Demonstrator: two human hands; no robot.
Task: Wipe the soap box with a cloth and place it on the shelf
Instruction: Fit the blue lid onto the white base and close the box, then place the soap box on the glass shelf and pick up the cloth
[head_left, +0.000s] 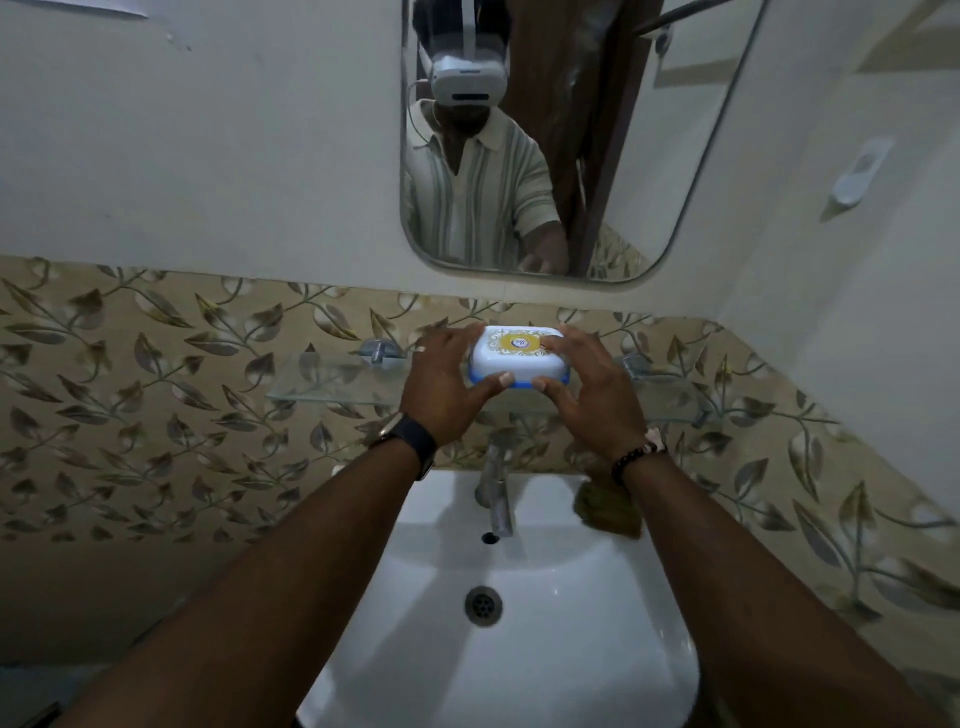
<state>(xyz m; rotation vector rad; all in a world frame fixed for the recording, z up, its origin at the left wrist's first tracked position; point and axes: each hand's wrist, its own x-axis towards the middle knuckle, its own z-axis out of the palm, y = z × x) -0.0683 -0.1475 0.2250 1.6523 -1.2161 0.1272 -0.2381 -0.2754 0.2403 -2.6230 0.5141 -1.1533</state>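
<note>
- We count one soap box (517, 356), white on top with a blue lower edge, and two hands on it.
- The left hand (441, 384) holds the left end of the box. Its fingers (456, 336) bend around the far side and its thumb presses the near edge.
- The right hand (592, 389) holds the right end in the same way, so both sets of fingers are closed narrowly on the box.
- The box is over the middle of the one glass shelf (332, 382). We cannot tell if it already touches the glass.
- Two metal brackets carry the shelf, one (382, 351) at its left part and one (636, 364) at its right part.
- The shelf has bare glass on both sides of the hands, and its front edge runs just under the thumbs.
- Below the shelf there is one tap (496, 488) and one white sink (545, 649).
- One brown cloth (608, 512) lies below the shelf on the sink rim, just to the right of the tap, partly hidden by the right wrist.
- One mirror (649, 156) hangs above the shelf.
- The lid has a round yellow emblem, but its writing is too small to read.
</note>
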